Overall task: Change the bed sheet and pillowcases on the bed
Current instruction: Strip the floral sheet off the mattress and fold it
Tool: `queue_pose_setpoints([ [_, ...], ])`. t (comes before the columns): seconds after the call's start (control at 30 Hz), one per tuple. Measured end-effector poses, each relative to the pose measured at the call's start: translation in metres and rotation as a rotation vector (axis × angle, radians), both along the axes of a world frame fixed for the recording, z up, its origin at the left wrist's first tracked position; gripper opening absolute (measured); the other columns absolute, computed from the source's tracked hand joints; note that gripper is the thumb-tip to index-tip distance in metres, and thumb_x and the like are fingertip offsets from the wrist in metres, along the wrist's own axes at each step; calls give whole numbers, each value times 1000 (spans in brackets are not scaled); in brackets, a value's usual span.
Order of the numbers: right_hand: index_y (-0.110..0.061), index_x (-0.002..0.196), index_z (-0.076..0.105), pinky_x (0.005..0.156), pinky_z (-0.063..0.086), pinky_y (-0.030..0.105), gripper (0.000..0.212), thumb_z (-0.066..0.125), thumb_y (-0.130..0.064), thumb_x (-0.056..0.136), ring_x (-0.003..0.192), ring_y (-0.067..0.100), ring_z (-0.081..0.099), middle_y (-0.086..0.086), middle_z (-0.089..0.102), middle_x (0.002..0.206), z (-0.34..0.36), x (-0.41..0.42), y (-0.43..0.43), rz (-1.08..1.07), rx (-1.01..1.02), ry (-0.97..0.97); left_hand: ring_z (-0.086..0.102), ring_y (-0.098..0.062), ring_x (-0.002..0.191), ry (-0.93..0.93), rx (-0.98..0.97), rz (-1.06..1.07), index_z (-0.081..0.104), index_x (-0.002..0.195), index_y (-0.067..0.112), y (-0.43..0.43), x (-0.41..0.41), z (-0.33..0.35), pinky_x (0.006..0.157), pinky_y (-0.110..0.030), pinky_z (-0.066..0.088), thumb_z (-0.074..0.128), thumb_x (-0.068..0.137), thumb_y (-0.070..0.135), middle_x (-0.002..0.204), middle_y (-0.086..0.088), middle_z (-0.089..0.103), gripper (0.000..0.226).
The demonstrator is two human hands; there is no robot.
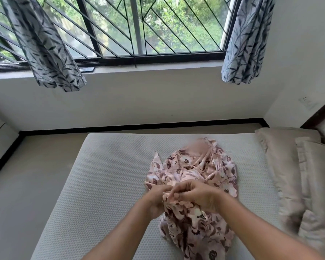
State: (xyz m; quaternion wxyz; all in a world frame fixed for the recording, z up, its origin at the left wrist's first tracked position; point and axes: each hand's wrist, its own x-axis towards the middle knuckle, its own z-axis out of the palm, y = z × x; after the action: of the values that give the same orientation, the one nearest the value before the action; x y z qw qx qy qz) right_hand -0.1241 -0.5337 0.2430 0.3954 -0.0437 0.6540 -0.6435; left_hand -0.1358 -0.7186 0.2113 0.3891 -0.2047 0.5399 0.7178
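Mattress (101, 175) is bare on the left, with no sheet spread on it yet. Left grip (158, 199) is closed, fingers curled and pinching a bunched edge of the sheet (199, 166). The sheet, pink floral, lies crumpled mid-mattress, its near end lifted toward the person. Right grip (197, 196) is touching the left one, fingers curled on the same bunch of fabric. Two pillows (289, 166) overlap at the right end in beige cases; can't tell whether those are old or fresh. Looks like an early-middle stage. Left to do: unfold, spread and tuck the sheet, and probably the pillowcases.
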Motion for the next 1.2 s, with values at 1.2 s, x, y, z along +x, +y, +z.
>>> queue_pose_setpoints([
  [1.2,-3,109,61,51,59,40,26,43,-22,107,60,30,68,19,65,82,11,-27,25,-716,-521,-255,68,-25,110,364,-260,186,59,130,31,19,-14,-19,94,-52,57,72,79,65,123,-3,70,62],
])
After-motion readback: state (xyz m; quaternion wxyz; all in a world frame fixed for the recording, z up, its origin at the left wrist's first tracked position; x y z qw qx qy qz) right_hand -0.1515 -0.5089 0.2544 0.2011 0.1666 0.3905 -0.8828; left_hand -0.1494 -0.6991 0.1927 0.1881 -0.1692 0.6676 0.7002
